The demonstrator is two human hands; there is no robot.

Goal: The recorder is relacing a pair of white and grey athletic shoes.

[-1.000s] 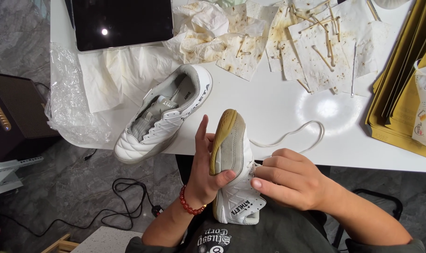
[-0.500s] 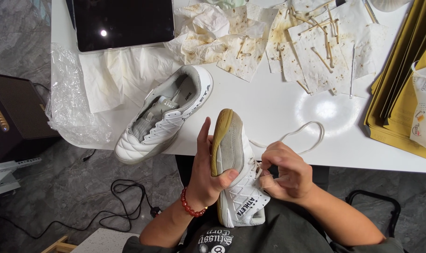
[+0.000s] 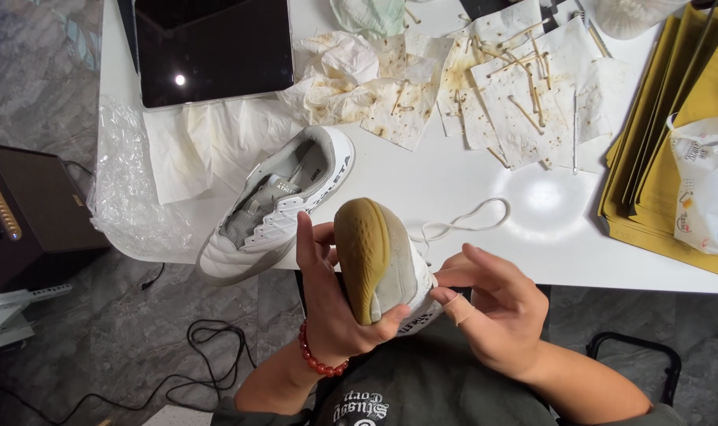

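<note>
- Left hand (image 3: 327,304) grips a white sneaker (image 3: 383,260), tan sole up, just below the table (image 3: 454,181) edge.
- Right hand (image 3: 493,308), fingers loosely curled, touches its side.
- Second sneaker (image 3: 276,205) lies on that table.

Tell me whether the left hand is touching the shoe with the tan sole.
Touching. The head view shows the left hand wrapped around the held shoe, thumb pressed on its white side and fingers behind the tan sole.

Two white shoes: one held (image 3: 387,264), one on table (image 3: 276,205). Two hands: left (image 3: 331,304), right (image 3: 493,308). One tablet (image 3: 213,47). One white lace (image 3: 461,225). One red bead bracelet (image 3: 318,360).
</note>
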